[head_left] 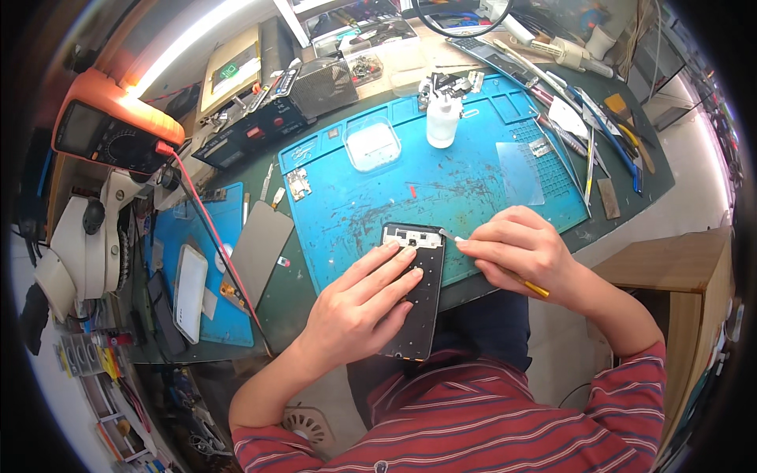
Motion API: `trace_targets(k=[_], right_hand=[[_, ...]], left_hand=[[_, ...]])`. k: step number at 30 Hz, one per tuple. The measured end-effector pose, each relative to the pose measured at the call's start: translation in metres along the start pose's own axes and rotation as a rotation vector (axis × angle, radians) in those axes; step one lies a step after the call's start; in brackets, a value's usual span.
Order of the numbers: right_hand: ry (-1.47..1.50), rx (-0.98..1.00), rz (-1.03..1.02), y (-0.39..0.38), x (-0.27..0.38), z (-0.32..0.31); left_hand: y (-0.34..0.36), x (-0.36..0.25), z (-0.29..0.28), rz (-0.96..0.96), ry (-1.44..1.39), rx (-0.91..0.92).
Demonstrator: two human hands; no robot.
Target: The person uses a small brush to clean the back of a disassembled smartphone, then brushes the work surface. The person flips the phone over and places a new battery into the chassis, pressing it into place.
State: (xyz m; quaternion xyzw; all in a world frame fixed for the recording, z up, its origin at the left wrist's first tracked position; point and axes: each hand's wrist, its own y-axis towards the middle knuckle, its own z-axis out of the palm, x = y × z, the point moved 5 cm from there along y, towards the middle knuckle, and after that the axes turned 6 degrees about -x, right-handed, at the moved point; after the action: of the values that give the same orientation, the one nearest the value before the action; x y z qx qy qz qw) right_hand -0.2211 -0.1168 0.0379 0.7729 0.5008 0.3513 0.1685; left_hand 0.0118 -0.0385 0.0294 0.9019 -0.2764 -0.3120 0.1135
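Observation:
A slim black phone frame (422, 315), its back cover off, lies partly on the blue mat (347, 229) and juts over the table's near edge. Its far end has a pale strip with small cutouts. My left hand (359, 311) rests across the frame, fingers stretched out and flat on its surface, thumb apart. In my right hand (524, 256), a thin-bladed hand tool (536, 288) with a yellow handle is pinched between thumb and fingers. Its metal tip touches or nearly touches the frame's far right corner; I cannot tell which.
Farther back on the mat are a clear lidded box (372, 146) and a white dispenser bottle (443, 122). An orange multimeter (110, 122) stands at left, its red lead trailing down. Tweezers and hand tools (599, 118) lie right; a white phone cover (190, 292) is left.

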Motion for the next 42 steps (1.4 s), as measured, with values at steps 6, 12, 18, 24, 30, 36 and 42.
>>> trace_targets(k=[6,12,18,24,30,36,42], right_hand=[[0.036,-0.044,0.03,0.007,0.002,0.001],[0.068,-0.098,0.174,0.01,-0.004,-0.003],[0.002,-0.057,0.213,0.023,-0.002,0.025],[-0.055,-0.067,0.222,0.027,-0.002,0.031],[-0.206,-0.049,0.133,0.027,0.006,0.033],[-0.123,-0.121,0.224,0.02,-0.003,0.023],[-0.218,-0.408,0.622,-0.088,-0.008,-0.076]], left_hand=[[-0.001,0.0,0.0,0.004,-0.001,-0.006],[-0.002,-0.001,0.0,0.002,-0.002,-0.013],[0.0,-0.001,-0.001,0.008,-0.008,-0.023],[-0.002,-0.001,0.0,0.005,-0.012,-0.036],[-0.002,-0.001,-0.001,0.017,-0.006,-0.042],[-0.001,-0.001,-0.001,0.029,0.025,-0.035],[-0.002,-0.001,0.0,0.015,-0.018,-0.046]])
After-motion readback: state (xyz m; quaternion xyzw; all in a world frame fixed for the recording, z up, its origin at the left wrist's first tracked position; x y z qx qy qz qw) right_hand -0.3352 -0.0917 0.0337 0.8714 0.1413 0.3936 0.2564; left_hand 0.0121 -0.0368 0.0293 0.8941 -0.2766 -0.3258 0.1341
